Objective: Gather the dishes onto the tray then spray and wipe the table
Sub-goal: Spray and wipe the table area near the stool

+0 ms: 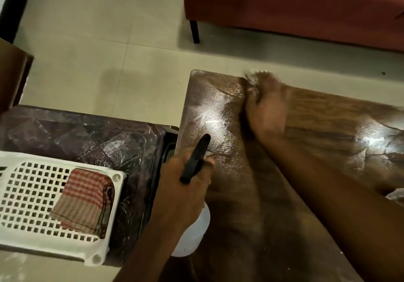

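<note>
While I watch through the head camera, the wooden tabletop (209, 106) fills the right half of my view, its near-left part shiny with wet streaks and glare. The left hand (183, 185) hangs over the tabletop's left edge and grips a spray bottle (192, 233). Its fingers (206, 163) are curled tight around the neck below the black spray head (195, 157). The spout points away from me across the tabletop, and the pale body of the bottle shows under the wrist.

The right hand (264, 111) reaches to the tabletop's far edge, the forearm crossing the wood from the lower right. It is smeared by motion blur. A pale wad (253, 78) shows at its fingertips on the far edge, but I cannot tell what it is. I also cannot tell whether those fingers are apart or closed on it.

Left of the tabletop, just beside it, stands a lower dark patterned table (87, 133). A white perforated tray (109, 216) sits on it, and a folded red-checked cloth (85, 198) lies in the tray's corner nearest the tabletop.

Beyond the tabletop's far edge is pale tiled floor (98, 41), then a red sofa (306, 4) on a black leg. A brown cardboard box (11, 74) sits far to the left of the tabletop, at the edge of the picture.
</note>
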`<move>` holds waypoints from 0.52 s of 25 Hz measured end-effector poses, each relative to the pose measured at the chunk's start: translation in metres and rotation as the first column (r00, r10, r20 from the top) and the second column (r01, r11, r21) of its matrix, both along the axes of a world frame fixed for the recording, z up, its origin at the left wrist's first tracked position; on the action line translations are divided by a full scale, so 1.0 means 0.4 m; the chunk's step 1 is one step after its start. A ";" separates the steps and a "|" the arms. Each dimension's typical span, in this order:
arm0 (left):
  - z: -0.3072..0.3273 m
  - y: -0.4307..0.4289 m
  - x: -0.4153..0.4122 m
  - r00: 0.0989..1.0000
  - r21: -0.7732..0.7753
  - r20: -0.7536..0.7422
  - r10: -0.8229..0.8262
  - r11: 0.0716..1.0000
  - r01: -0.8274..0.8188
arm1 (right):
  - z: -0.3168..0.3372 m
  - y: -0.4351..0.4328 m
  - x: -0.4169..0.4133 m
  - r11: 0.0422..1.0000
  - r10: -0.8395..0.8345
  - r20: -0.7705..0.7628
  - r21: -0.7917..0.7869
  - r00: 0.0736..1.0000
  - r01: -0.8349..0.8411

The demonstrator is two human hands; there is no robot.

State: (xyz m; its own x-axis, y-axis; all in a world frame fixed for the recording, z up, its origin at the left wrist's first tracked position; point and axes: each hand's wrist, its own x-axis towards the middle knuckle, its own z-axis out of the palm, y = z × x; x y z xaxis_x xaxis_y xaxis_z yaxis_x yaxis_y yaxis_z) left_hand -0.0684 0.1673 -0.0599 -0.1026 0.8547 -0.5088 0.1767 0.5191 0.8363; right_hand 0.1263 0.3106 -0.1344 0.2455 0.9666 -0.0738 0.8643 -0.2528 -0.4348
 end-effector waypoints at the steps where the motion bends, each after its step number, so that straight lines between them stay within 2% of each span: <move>1: 0.000 0.003 -0.001 1.000 0.002 0.008 0.004 1.000 -0.004 | 0.004 -0.023 -0.060 0.972 0.234 -0.019 0.014 0.972 -0.234; 2: 0.000 0.006 -0.003 1.000 0.004 0.019 0.012 1.000 -0.012 | 0.008 -0.051 -0.102 0.838 0.545 -0.014 0.048 0.838 -0.544; 3: 0.001 0.009 -0.005 0.999 0.003 0.030 0.021 1.000 -0.021 | 0.013 -0.071 -0.119 0.603 0.797 0.023 0.046 0.604 -0.797; 4: 0.001 0.011 -0.009 0.999 0.004 0.036 0.027 1.000 -0.027 | 0.017 -0.054 -0.115 0.394 0.915 0.079 0.034 0.395 -0.919; 5: 0.002 0.012 -0.014 0.999 0.007 0.039 0.030 1.000 -0.031 | 0.016 -0.015 -0.105 0.344 0.931 0.120 0.019 0.344 -0.939; 6: 0.000 0.010 -0.017 0.998 0.011 0.045 0.036 0.999 -0.037 | 0.015 0.033 -0.096 0.464 0.879 0.119 0.006 0.461 -0.886; 8: -0.006 0.003 -0.029 0.996 0.009 0.057 0.061 0.998 -0.062 | 0.016 0.117 -0.094 0.833 0.552 0.060 0.007 0.832 -0.553; 9: -0.011 -0.001 -0.036 0.996 0.000 0.053 0.067 0.998 -0.067 | 0.010 0.136 -0.110 0.913 0.409 0.027 -0.005 0.912 -0.409; 10: -0.015 -0.005 -0.043 0.998 -0.007 0.037 0.056 0.998 -0.056 | 0.012 0.139 -0.138 0.916 0.400 0.024 -0.010 0.916 -0.400; 11: -0.018 -0.010 -0.049 0.999 -0.007 0.012 0.032 0.999 -0.032 | 0.016 0.132 -0.164 0.856 0.517 0.049 -0.017 0.854 -0.517; 13: -0.014 -0.022 -0.054 1.000 -0.014 -0.001 0.004 1.000 -0.004 | 0.021 0.105 -0.177 0.560 0.828 0.076 -0.089 0.555 -0.824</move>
